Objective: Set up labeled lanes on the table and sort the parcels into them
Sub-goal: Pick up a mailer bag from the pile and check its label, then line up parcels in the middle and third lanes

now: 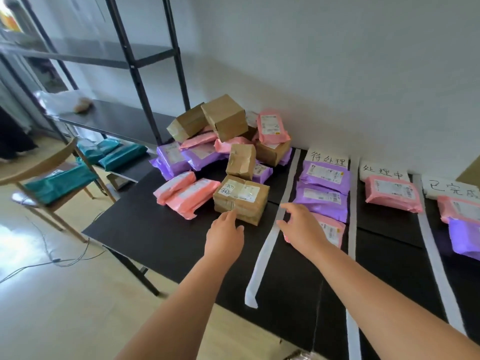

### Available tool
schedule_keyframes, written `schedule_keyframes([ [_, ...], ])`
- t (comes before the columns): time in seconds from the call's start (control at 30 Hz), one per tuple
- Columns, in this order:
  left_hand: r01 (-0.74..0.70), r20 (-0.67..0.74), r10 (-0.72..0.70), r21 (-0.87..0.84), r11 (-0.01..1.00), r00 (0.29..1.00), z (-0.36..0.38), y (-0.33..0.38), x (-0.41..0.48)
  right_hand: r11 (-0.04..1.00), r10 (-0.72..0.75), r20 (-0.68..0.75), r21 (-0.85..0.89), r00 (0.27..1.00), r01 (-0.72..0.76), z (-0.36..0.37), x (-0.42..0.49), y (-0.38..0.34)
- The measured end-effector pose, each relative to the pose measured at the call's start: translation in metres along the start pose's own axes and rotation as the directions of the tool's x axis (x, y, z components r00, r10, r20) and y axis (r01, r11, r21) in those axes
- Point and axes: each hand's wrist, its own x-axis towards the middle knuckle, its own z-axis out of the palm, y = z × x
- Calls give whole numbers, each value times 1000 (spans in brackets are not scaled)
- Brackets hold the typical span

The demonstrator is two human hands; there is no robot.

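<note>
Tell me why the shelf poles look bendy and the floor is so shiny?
Head view: the wide-angle lens leans and bends the shelf poles near the edge; daylight from the left glares off the floor, washing it white.

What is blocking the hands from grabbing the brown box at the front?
Nothing visible. The left hand is right at the near edge of the taped cardboard box, and the right hand hovers over the white tape strip beside it, with only bare black table between.
</note>
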Motion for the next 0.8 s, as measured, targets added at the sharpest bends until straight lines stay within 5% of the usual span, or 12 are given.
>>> schedule_keyframes([
  [0.33, -85, 136, 77, 57, 995, 988, -50, -101, 70, 977, 185, 59, 94, 981, -190, 105, 21, -79],
  [0.63, -142, 180, 140, -2, 990, 974, -40, -97, 128, 933, 350, 33, 78, 936, -352, 105, 54, -57],
  [0.8, -151, 203, 127, 108, 983, 971, -32, -89, 172, 918, 379, 73, 99, 923, -385, 106, 96, -44],
])
